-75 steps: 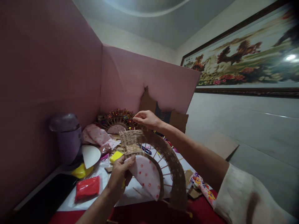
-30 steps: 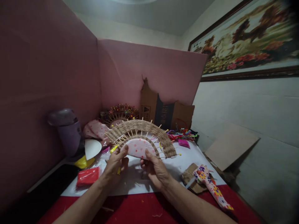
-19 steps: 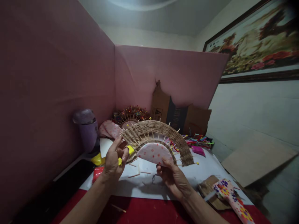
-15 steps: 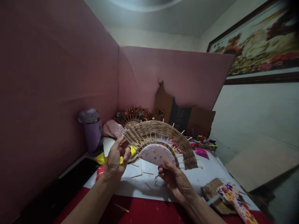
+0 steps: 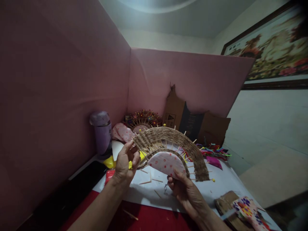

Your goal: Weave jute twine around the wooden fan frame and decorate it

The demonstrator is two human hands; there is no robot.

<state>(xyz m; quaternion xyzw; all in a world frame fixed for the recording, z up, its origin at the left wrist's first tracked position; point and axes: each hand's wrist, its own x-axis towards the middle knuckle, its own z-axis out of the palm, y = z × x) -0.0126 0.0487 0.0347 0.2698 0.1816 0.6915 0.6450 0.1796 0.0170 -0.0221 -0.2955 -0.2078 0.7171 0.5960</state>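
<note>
Raised over the table is a half-round woven fan (image 5: pixel 173 134), a brown twine band on thin wooden sticks, with small yellow balls on a few stick tips. Its half-circle centre (image 5: pixel 163 162) is white cloth with red dots. My left hand (image 5: pixel 125 163) has its fingertips closed on the band's left end, and a small yellow lump (image 5: pixel 130 165) shows against its curled fingers. Below the cloth centre, my right hand (image 5: pixel 186 191) pinches its lower edge, thumb in front. The fan's lower left part is partly hidden behind my left hand.
Loose sticks (image 5: pixel 145 183) lie on the white sheet (image 5: pixel 144 197). Behind stand a purple bottle (image 5: pixel 102 134), a similar decorated fan (image 5: pixel 144 119) and torn cardboard (image 5: pixel 175 109). Colourful strands (image 5: pixel 214 151) and a magenta packet (image 5: pixel 214 162) lie right; a flower-patterned piece (image 5: pixel 249 208) is nearer.
The whole view has shifted slightly, so everything appears further right. Both hands keep the same hold on the fan, with almost no change in pose.
</note>
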